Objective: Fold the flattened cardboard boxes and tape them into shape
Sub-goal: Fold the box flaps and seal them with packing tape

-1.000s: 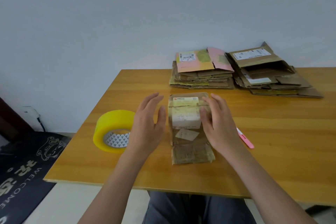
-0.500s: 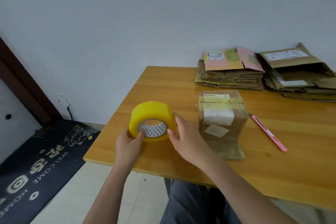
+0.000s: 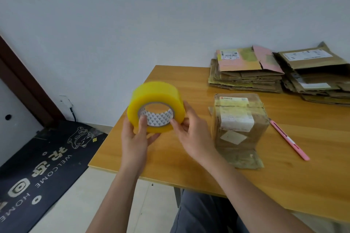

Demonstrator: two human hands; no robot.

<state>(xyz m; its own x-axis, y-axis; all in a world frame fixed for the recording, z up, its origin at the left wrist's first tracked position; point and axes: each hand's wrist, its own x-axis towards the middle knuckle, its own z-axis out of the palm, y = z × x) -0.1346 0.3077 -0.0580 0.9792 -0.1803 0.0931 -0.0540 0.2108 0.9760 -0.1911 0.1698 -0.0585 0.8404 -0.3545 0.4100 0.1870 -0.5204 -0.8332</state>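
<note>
Tape roll held above the table's near-left corner.
A folded cardboard box (image 3: 239, 121) is stood upright on the table (image 3: 189, 153); the tape roll (image 3: 155, 107), core opening turned toward the camera, is gripped by the left hand (image 3: 134, 138) and pinched by the right hand (image 3: 191, 134).

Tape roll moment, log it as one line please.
phase: tape prep | left hand: holds tape roll | right hand: pinches roll edge | folded box: on table, untouched
</note>
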